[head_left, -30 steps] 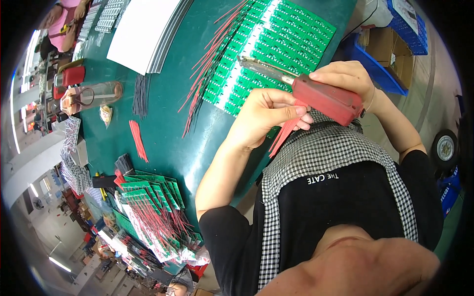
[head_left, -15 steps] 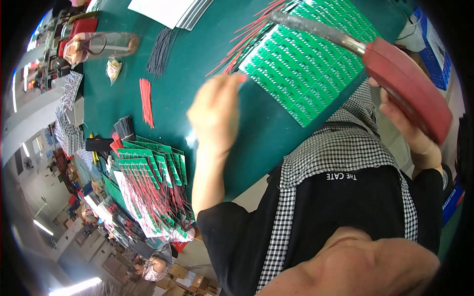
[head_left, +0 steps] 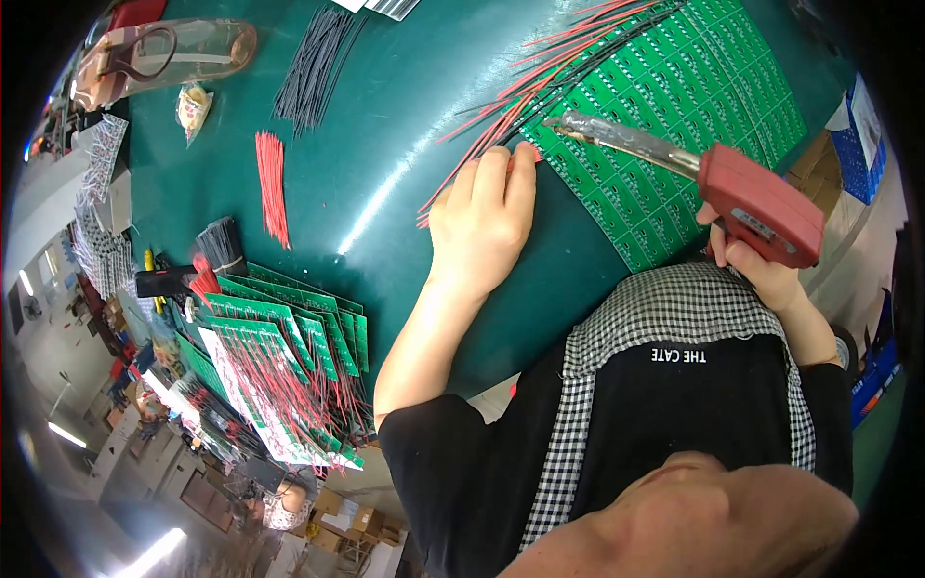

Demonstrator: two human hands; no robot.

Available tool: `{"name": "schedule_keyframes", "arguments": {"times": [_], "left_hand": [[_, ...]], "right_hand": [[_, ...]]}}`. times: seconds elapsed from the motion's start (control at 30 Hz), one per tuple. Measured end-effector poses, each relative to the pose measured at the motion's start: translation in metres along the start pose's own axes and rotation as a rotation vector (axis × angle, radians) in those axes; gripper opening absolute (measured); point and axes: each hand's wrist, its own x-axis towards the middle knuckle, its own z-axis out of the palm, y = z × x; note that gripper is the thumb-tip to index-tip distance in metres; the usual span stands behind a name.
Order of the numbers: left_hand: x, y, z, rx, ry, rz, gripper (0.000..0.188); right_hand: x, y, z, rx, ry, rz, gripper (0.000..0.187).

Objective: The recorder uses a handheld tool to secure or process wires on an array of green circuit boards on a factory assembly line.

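Note:
My left hand (head_left: 485,220) rests on the dark green table (head_left: 385,125), its fingertips pressing the ends of red and black wires (head_left: 540,82) at the corner of a large green circuit board panel (head_left: 674,116). My right hand (head_left: 756,265) grips a red soldering gun (head_left: 761,207) by its handle. The gun's metal tip (head_left: 578,125) lies over the panel, close to my left fingertips.
A stack of green boards with red wires (head_left: 279,356) lies at the table's left edge. A bundle of short red wires (head_left: 273,183), a bundle of black wires (head_left: 313,72), a brush (head_left: 220,246) and a clear container (head_left: 164,53) sit further left. Blue crates (head_left: 862,135) stand at right.
My left hand moved from mid-air down onto the wire ends at the panel's corner. The soldering gun swung down, bringing its tip over the panel.

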Motion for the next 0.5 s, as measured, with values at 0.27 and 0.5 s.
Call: {"name": "schedule_keyframes", "arguments": {"times": [0.27, 0.5], "left_hand": [[0.0006, -0.0033, 0.0045, -0.001, 0.041, 0.035, 0.014], [0.0011, -0.0013, 0.0033, 0.044, 0.022, 0.040, 0.012]], "right_hand": [[-0.0002, 0.0028, 0.0024, -0.032, 0.006, 0.170, 0.052], [-0.0021, 0.0042, 0.0030, 0.011, 0.033, 0.197, 0.057]]}}
